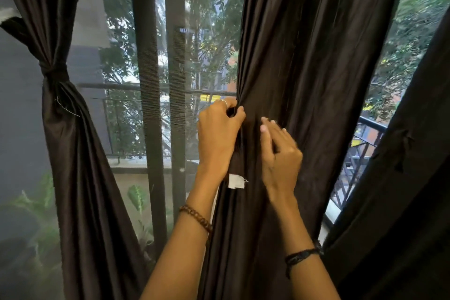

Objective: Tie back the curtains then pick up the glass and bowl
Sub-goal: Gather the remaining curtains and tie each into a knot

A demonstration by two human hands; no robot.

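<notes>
We note the left hand pinching the middle curtain's gathered edge; right hand beside it, fingers loosely bent against folds. Gather evenly before tying.

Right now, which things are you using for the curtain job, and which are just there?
For the job: middle curtain, left hand, right hand, tied curtain.
Just there: white tag, window frame, balcony railing, plant.
</notes>
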